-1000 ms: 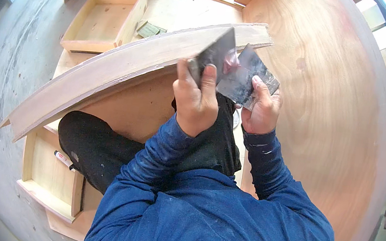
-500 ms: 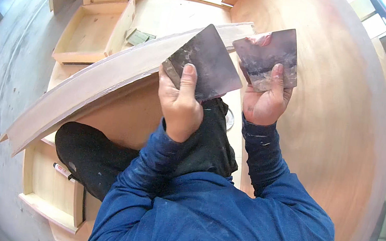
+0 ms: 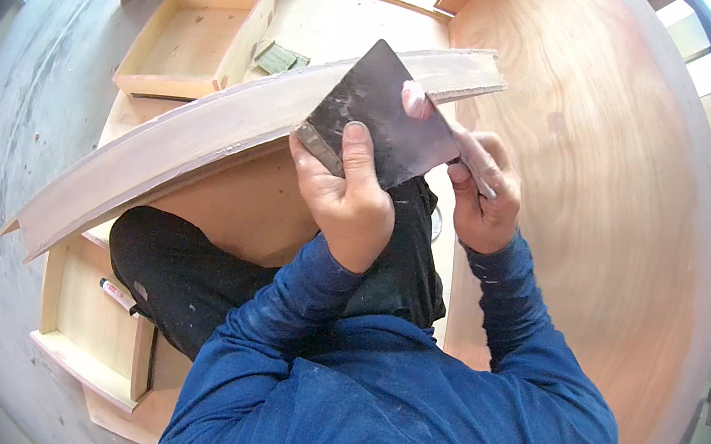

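My left hand [image 3: 350, 194] holds a flat, dark metal putty scraper [image 3: 378, 133] by one corner, thumb on top. Near its far right edge sits a lump of pinkish putty [image 3: 416, 101]. Grey smears mark the same face. My right hand [image 3: 492, 201] is closed on a second putty scraper [image 3: 477, 162], now seen almost edge-on. Its edge meets or lies very close to the right side of the left one; actual contact is hard to make out. Beneath the left scraper runs a long, curved, whitish-coated panel [image 3: 186, 128], slanting across my bent leg.
Light wooden drawers stand to the left, one beyond the panel [image 3: 182, 40] and one near my knee [image 3: 89, 311] with a marker [image 3: 117, 295] beside it. A green block [image 3: 281, 58] lies behind the panel. A large wooden sheet [image 3: 597, 203] rises on the right.
My right hand has turned its scraper from face-up to edge-on and brought it against or near the left one. The putty lump, earlier on the right scraper, now sits on the left.
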A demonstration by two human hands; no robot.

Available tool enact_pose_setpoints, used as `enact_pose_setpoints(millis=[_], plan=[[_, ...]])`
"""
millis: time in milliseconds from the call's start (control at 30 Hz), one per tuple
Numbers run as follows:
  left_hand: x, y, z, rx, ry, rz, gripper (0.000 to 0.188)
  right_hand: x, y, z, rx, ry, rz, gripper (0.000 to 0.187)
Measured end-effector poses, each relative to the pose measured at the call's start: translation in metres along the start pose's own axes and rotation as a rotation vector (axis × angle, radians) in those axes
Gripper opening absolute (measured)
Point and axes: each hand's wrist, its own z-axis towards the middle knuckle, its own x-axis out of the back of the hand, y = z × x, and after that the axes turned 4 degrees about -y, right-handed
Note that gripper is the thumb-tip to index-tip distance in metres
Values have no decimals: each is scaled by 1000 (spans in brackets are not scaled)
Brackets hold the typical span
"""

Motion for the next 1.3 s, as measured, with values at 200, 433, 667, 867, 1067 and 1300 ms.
enact_pose_setpoints(millis=[200,433,667,867,1067,1300], plan=[[-2,2,13,-37,-60,-246,33,51,24,7,99,-111,-273,42],[-1,1,10,-99,-122,22,32,43,-13,26,284,-158,-504,37],[3,7,14,-99,-170,150,30,45,-16,33,356,-39,-532,40],[8,2,21,-176,-195,161,29,35,-20,36,343,-5,-482,39],[16,5,28,-209,-211,223,29,29,-14,28,368,58,-396,39],[14,15,35,104,-229,-269,32,15,-18,31,306,75,-151,45]])
